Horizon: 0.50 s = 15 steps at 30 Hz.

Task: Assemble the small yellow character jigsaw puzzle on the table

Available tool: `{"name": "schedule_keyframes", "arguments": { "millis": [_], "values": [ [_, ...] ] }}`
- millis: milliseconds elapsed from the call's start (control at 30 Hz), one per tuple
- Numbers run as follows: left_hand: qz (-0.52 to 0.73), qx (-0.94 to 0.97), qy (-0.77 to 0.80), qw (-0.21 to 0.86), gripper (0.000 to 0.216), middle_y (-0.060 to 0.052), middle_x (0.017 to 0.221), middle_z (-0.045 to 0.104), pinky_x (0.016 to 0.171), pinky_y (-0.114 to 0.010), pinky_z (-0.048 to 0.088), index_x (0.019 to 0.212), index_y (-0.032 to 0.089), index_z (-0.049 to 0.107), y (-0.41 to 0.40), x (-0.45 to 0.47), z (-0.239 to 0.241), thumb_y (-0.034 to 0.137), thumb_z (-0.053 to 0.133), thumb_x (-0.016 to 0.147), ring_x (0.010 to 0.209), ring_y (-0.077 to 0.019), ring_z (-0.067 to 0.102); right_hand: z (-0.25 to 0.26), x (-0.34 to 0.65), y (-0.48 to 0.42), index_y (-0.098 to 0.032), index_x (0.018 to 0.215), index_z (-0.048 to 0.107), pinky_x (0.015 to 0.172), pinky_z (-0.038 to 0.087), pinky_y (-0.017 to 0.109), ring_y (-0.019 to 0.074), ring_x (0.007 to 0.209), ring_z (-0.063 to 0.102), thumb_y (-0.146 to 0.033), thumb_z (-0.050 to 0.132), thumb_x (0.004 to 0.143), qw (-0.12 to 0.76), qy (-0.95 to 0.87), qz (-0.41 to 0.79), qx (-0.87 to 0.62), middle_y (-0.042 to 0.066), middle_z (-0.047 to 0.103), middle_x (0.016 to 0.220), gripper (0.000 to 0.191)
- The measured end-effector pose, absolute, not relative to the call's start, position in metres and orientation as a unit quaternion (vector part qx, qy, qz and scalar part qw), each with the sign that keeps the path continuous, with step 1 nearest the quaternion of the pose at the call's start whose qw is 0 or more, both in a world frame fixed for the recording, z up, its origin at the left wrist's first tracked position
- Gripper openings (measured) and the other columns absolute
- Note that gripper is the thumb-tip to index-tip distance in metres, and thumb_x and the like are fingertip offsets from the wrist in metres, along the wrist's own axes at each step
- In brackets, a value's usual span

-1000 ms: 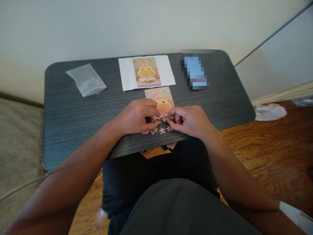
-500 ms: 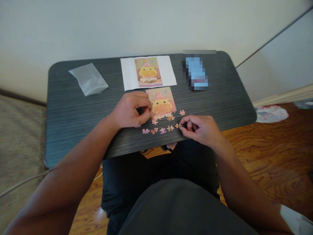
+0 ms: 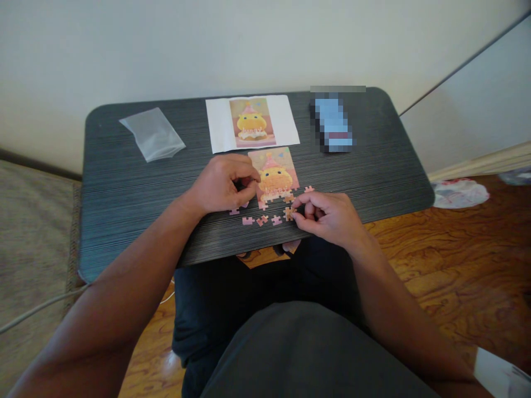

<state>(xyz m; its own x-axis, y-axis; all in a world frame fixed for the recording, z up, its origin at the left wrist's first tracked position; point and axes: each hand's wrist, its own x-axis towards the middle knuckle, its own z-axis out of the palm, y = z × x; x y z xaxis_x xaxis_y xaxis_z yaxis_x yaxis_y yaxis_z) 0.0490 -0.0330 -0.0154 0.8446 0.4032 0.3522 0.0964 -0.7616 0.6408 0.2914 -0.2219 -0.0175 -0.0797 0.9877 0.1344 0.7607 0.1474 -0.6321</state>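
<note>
A dark, grained table (image 3: 124, 182) stands against a pale wall, with wood flooring showing to its right, and the person sits at its near edge with both forearms reaching in. The landmark here is the part-built puzzle (image 3: 274, 176), a small upright picture of a yellow creature in a pink hat, its long axis running away from the person toward the wall. The right hand (image 3: 327, 215) sits just off the puzzle's lower right corner, fingers curled in and pinching a small tan puzzle piece (image 3: 289, 213) between thumb and fingertip; that piece lies just below the puzzle's unfinished bottom edge, so the gap it faces is up and slightly left of the hand. The left hand (image 3: 222, 183) rests against the puzzle's left edge, loosely clenched with the fingertips pressed to the board's lower left corner; whether it pinches a piece there I cannot tell. The right hand is the nearer to the loose pieces (image 3: 260, 220), a short row of pink and tan bits spread along the table below the puzzle, between the two hands, with one more pink piece (image 3: 309, 189) just off the puzzle's right side. Beyond the puzzle, touching its far edge, lies a white reference sheet (image 3: 286, 122) printed with the same picture. Well to the left of that sheet is a crumpled clear plastic bag (image 3: 152, 134), and to its right a blurred blue object (image 3: 333, 124) near the table's far corner.
</note>
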Motion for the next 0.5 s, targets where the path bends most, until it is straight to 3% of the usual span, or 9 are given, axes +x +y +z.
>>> {"name": "schedule_keyframes", "arguments": {
  "millis": [500],
  "values": [
    [0.250, 0.916, 0.108, 0.296, 0.016, -0.004, 0.078, 0.068, 0.064, -0.031, 0.045, 0.092, 0.018, 0.082, -0.030, 0.049, -0.021, 0.016, 0.067, 0.085, 0.070, -0.0155, 0.061, -0.006, 0.262, -0.194, -0.024, 0.101, 0.075, 0.062, 0.032, 0.031, 0.0134, 0.059, 0.061, -0.029, 0.075, 0.095, 0.189, -0.736, 0.151, -0.633, -0.005, 0.072, 0.070, 0.007]
  ]
}}
